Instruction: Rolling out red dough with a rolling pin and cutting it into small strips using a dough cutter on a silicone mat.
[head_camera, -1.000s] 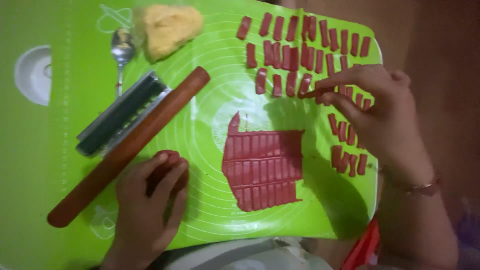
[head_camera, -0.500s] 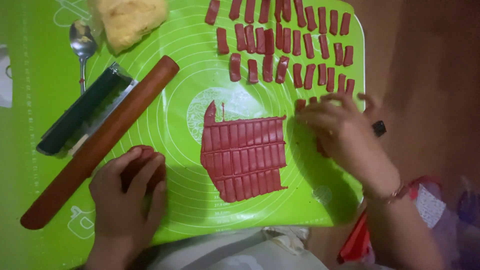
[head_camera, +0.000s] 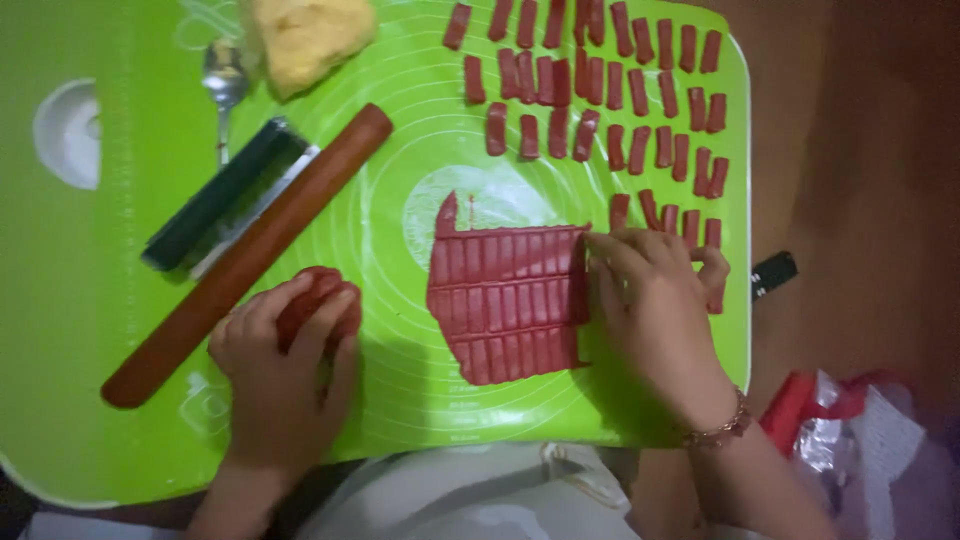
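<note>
I look down and see my left hand near the bottom left of the green mat. It is curled round a red dough ball, with the fingers wrapped over it, so the ball sits right in that hand and only its top peeks out. My right hand lies flat on the mat to the right of the middle. Its fingertips touch the right edge of the red dough sheet, which is cut into lots of small strips in rows. The fingers are bent a little, and I cannot tell if they have a strip pinched or just press on the edge. The sheet lies between my two hands, touching the right one and a bit apart from the left one. Above the right hand, many cut red pieces lie in rows across the top of the mat, and a few sit just beside my right fingers. A long brown rolling pin lies slanted just above my left hand, close to the ball. Next to it is a dark scraper, then a spoon and a lump of yellow dough at the top. A small black thing sits off the mat on the right.
</note>
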